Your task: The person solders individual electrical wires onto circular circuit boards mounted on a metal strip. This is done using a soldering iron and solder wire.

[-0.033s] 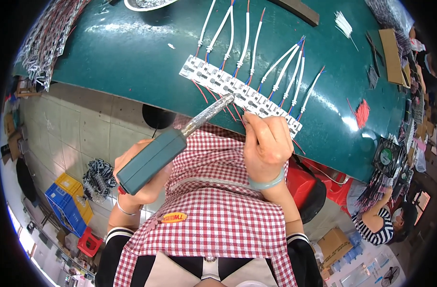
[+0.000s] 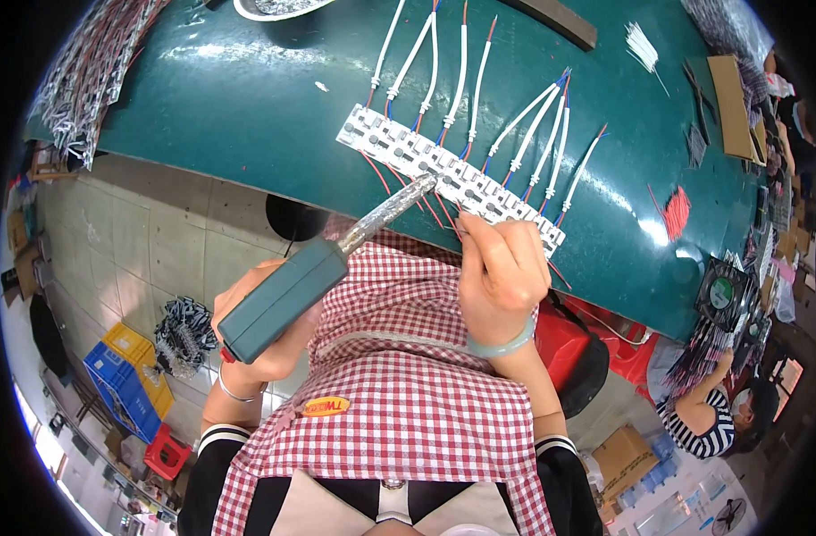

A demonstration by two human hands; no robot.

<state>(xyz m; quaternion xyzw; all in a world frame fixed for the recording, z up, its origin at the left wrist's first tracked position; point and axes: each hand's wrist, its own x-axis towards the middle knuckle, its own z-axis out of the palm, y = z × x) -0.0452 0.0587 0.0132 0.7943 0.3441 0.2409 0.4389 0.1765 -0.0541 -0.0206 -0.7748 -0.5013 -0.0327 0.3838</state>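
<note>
Left hand (image 2: 263,332), lower left of centre, clenched around the teal handle of a soldering iron (image 2: 323,272); foil-wrapped barrel angled up-right, tip touching the white strip board (image 2: 448,174) at centre frame. Right hand (image 2: 502,268), just right of centre, closed in a pinch on a thin wire or solder strand, hard to tell which, at the board's near edge.

Progress, as judged: about a dozen white-sleeved leads (image 2: 506,116) already seated along the board's far side; red wires on the near side under work. Finished joints not discernible.

Board lying close to the near edge of the green table (image 2: 247,98), checked apron directly below. Open tabletop at upper left; wire bundles (image 2: 86,71) at far left rim, clutter along right rim.
</note>
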